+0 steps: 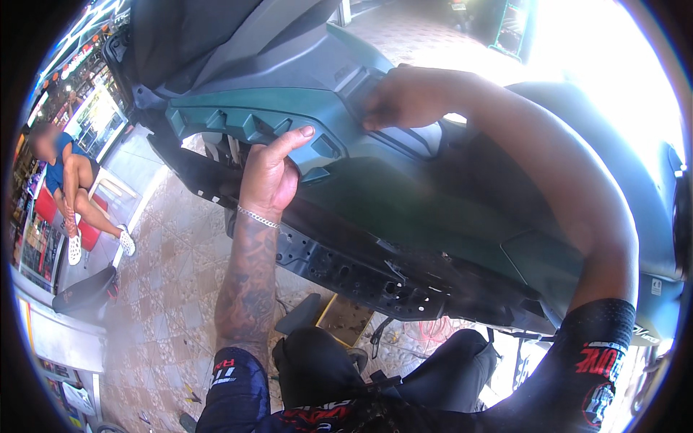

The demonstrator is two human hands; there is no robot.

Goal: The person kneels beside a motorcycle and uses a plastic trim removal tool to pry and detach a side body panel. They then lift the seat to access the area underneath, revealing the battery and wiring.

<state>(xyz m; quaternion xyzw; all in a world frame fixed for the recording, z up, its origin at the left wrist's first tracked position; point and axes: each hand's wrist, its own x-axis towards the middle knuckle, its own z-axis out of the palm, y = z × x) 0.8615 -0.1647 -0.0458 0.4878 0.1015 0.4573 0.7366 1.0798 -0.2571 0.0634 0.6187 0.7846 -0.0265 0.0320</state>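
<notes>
Toward eleven o'clock, the green panel (249,101) sits against the scooter (375,202); my left hand (271,177) holds its lower edge. At one, my right hand (410,97) curls; I cannot tell if it grips. Black frame (346,278) at six lies uncovered: work unfinished, I judge.

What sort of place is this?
Probably a repair shop: what looks like a green scooter, its black frame exposed along the bottom, and a yellow tray on the tiled floor.

Red and white lettering (598,361) on 2 dark sleeves (603,321), left and right
</notes>
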